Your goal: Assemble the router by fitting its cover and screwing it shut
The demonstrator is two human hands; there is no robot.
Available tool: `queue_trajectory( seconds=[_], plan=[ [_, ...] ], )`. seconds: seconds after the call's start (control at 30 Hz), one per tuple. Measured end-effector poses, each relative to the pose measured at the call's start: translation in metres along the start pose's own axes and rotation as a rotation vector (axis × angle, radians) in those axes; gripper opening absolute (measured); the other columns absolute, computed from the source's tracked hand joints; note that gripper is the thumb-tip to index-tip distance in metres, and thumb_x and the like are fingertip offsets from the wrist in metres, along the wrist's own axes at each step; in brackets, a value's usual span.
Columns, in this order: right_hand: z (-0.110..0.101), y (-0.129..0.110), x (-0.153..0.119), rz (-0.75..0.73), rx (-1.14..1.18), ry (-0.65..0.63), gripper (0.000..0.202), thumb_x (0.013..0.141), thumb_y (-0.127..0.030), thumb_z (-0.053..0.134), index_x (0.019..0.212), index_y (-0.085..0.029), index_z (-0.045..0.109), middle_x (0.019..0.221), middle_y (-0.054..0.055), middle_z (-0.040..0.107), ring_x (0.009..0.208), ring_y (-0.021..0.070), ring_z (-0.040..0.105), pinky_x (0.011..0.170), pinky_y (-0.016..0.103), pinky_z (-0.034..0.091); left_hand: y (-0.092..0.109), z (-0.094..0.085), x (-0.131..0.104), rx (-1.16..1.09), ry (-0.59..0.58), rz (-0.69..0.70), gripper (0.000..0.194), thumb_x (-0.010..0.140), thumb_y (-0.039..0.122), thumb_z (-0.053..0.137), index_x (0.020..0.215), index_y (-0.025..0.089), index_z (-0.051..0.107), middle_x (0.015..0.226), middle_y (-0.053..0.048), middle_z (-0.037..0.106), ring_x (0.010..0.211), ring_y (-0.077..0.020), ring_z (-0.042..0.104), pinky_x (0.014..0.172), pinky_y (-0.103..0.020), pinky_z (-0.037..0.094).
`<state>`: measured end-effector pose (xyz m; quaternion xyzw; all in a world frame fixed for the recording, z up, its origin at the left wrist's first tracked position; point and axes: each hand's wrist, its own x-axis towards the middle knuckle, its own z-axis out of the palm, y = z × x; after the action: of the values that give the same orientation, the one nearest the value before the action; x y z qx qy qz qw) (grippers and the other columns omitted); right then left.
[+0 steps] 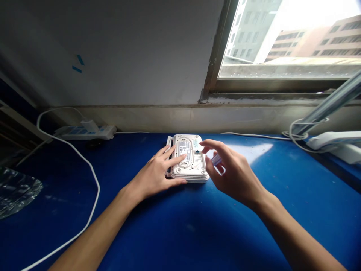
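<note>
A white router-like box [189,174] lies with its labelled, vented underside up on the blue table [183,229]. Spread over its left part, my left hand [156,171] has its fingers apart and rests on the casing. At the box's right edge, my right hand [231,169] curls its fingers around a small, pale purple, partly transparent object [216,159], mostly hidden by the fingers. My right index fingertip is near a small dark slot on the box.
A power strip [105,132] with a white plug stands at the back left. A white cable [96,180] loops down the left side, near a clear plastic bottle [19,192]. At the right are a metal pole [329,103] and a white device [338,141].
</note>
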<state>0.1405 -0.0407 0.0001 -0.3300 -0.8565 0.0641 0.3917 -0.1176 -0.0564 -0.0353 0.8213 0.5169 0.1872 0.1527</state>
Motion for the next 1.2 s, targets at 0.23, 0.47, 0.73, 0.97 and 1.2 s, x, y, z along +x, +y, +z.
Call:
queue_trajectory(
  seconds=[0.23, 0.47, 0.73, 0.97, 1.2],
  plan=[
    [0.000, 0.001, 0.000, 0.005, -0.040, 0.001, 0.034, 0.098, -0.019, 0.062, 0.131, -0.023, 0.058, 0.107, 0.007, 0.073, 0.075, 0.0173, 0.069, 0.065, 0.029, 0.056, 0.000, 0.000, 0.000, -0.016, 0.002, -0.002, 0.083, 0.083, 0.072, 0.074, 0.155, 0.036, 0.053, 0.172, -0.008, 0.032, 0.159, -0.0424, 0.025, 0.125, -0.064, 0.033],
    [-0.005, -0.003, 0.001, -0.060, 0.026, -0.054, 0.058, 0.093, -0.008, 0.054, 0.148, -0.023, 0.046, 0.124, 0.012, 0.070, 0.090, 0.0209, 0.071, 0.074, 0.033, 0.060, -0.001, 0.000, 0.000, -0.003, 0.003, 0.007, 0.084, 0.084, 0.072, 0.073, 0.156, 0.034, 0.052, 0.172, -0.010, 0.031, 0.160, -0.0414, 0.023, 0.125, -0.063, 0.033],
    [-0.004, 0.002, 0.000, -0.030, -0.025, -0.035, 0.033, 0.102, -0.016, 0.057, 0.133, -0.026, 0.060, 0.109, 0.007, 0.077, 0.083, 0.0188, 0.073, 0.073, 0.031, 0.059, -0.001, 0.001, 0.000, -0.015, 0.009, 0.011, 0.083, 0.083, 0.072, 0.073, 0.156, 0.037, 0.052, 0.172, -0.007, 0.032, 0.160, -0.0418, 0.025, 0.126, -0.063, 0.032],
    [-0.009, 0.001, 0.001, -0.041, -0.021, -0.104, 0.060, 0.092, -0.016, 0.062, 0.150, -0.024, 0.046, 0.120, 0.011, 0.074, 0.071, 0.0181, 0.069, 0.065, 0.033, 0.058, 0.000, -0.001, 0.000, -0.018, 0.007, 0.003, 0.083, 0.083, 0.071, 0.074, 0.155, 0.036, 0.053, 0.172, -0.008, 0.033, 0.160, -0.0422, 0.024, 0.125, -0.063, 0.033],
    [-0.004, 0.010, -0.001, 0.038, 0.040, -0.163, 0.050, 0.095, -0.011, 0.062, 0.142, -0.027, 0.051, 0.094, 0.003, 0.075, 0.067, 0.0161, 0.069, 0.064, 0.029, 0.057, 0.001, -0.001, 0.000, -0.028, 0.001, -0.003, 0.082, 0.084, 0.072, 0.074, 0.155, 0.036, 0.053, 0.172, -0.008, 0.031, 0.160, -0.0422, 0.024, 0.125, -0.064, 0.032]
  ],
)
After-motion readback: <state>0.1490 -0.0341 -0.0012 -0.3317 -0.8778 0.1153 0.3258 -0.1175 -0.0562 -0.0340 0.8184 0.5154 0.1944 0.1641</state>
